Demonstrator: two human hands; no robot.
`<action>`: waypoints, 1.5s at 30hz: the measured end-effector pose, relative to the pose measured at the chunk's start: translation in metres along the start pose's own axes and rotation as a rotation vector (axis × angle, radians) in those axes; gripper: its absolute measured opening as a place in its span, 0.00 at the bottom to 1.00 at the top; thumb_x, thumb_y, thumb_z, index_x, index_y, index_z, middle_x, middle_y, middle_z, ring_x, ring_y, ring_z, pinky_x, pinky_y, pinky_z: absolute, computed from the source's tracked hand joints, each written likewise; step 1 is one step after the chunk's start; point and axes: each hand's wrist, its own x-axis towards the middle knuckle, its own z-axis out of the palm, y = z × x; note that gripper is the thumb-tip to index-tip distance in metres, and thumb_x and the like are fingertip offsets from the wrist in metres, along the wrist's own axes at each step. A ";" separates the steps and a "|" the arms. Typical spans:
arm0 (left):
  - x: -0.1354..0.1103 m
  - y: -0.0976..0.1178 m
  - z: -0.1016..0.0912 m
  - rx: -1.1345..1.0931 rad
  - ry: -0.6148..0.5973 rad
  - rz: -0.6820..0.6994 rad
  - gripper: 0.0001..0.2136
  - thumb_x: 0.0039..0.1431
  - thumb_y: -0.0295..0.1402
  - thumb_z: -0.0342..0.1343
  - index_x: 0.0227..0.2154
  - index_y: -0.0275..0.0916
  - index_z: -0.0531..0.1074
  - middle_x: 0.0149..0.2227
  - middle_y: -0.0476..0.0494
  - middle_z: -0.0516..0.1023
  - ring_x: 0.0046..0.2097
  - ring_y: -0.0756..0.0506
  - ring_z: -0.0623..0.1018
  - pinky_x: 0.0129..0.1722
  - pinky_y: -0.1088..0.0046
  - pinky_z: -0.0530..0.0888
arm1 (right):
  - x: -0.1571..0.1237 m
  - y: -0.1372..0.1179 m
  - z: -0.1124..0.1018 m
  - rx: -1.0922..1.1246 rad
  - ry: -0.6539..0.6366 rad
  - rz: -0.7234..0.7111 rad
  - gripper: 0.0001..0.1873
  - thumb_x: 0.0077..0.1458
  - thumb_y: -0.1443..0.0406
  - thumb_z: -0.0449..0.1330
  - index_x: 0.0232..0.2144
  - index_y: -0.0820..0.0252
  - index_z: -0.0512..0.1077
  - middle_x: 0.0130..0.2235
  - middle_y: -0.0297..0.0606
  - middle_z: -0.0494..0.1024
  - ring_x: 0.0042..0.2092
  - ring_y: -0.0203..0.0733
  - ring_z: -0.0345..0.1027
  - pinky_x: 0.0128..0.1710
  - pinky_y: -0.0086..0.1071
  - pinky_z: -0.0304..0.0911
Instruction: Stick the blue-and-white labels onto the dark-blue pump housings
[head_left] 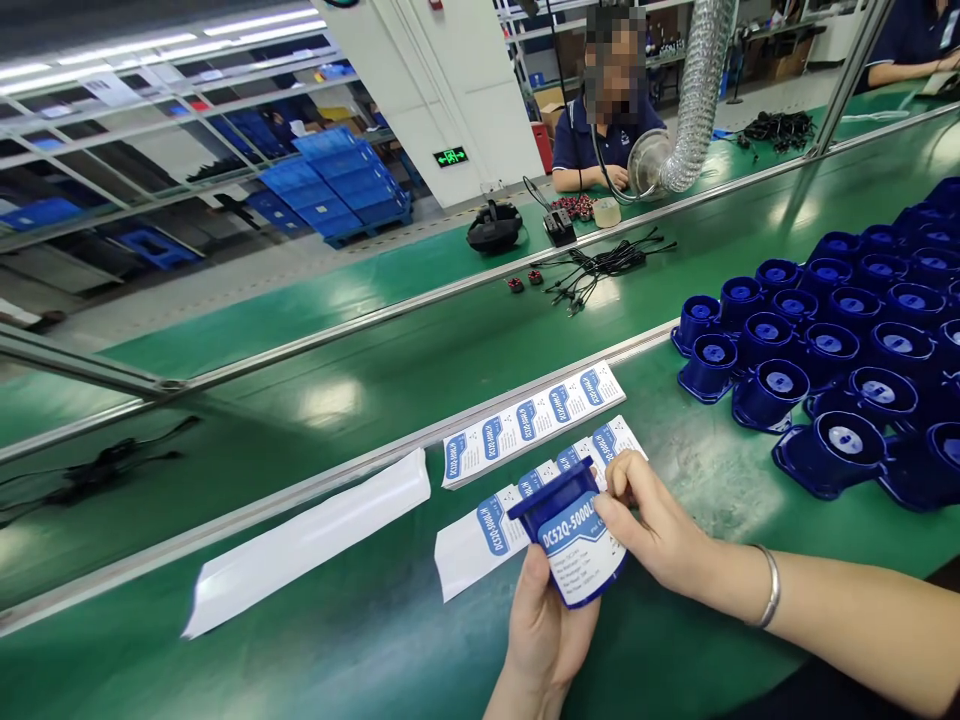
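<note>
A dark blue plastic pump housing point(533, 508) is tilted in my left hand point(546, 640), which is closed around its lower part. A white and blue label point(583, 550) printed DC52Q-5000L/H lies across the housing's side. At the label's upper right edge, my right hand point(637, 515) is closed, its thumb on the label and its fingers curled by the housing's rim. Behind the housing, partly hidden by it, is a sheet of labels point(495, 522) with a bare backing end. A stack of label sheets point(529, 420) lies just beyond.
Many blue housings point(847, 440) stand at the right. White backing paper point(315, 540) lies left along a metal rail. Farther back are black cables point(600, 265), a silver flexible duct point(694, 100) and a seated person point(607, 130) across the bench.
</note>
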 end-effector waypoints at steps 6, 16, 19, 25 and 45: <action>0.004 0.012 0.029 -0.095 -0.088 -0.149 0.20 0.63 0.46 0.59 0.49 0.36 0.79 0.47 0.34 0.82 0.46 0.40 0.82 0.43 0.65 0.81 | 0.012 0.007 -0.011 0.210 0.118 0.084 0.17 0.68 0.49 0.55 0.47 0.52 0.61 0.44 0.37 0.71 0.39 0.41 0.71 0.42 0.38 0.69; 0.005 0.005 0.048 -0.104 -0.180 -0.396 0.24 0.68 0.47 0.50 0.47 0.27 0.75 0.38 0.29 0.81 0.32 0.43 0.81 0.25 0.72 0.77 | 0.022 0.003 -0.030 0.356 -0.245 0.207 0.27 0.68 0.44 0.49 0.58 0.51 0.69 0.51 0.42 0.78 0.43 0.46 0.76 0.30 0.33 0.71; 0.006 0.004 0.050 -0.058 -0.101 -0.369 0.22 0.69 0.45 0.49 0.51 0.29 0.71 0.38 0.30 0.81 0.33 0.41 0.82 0.27 0.70 0.78 | 0.018 0.009 -0.027 0.324 -0.118 0.237 0.24 0.68 0.45 0.49 0.54 0.51 0.71 0.45 0.39 0.77 0.32 0.40 0.71 0.21 0.29 0.61; 0.008 0.007 0.051 0.064 0.003 -0.281 0.20 0.68 0.41 0.52 0.57 0.32 0.68 0.41 0.33 0.82 0.38 0.36 0.83 0.31 0.65 0.80 | 0.016 0.017 -0.023 0.166 0.005 0.169 0.23 0.68 0.46 0.50 0.54 0.52 0.68 0.42 0.38 0.77 0.40 0.44 0.71 0.39 0.37 0.68; 0.003 0.012 0.041 0.619 -0.191 -0.190 0.49 0.47 0.29 0.73 0.69 0.52 0.53 0.64 0.36 0.68 0.52 0.36 0.79 0.53 0.54 0.79 | 0.024 0.005 -0.030 0.030 0.090 0.309 0.23 0.65 0.48 0.55 0.56 0.53 0.63 0.34 0.31 0.74 0.34 0.42 0.69 0.36 0.37 0.67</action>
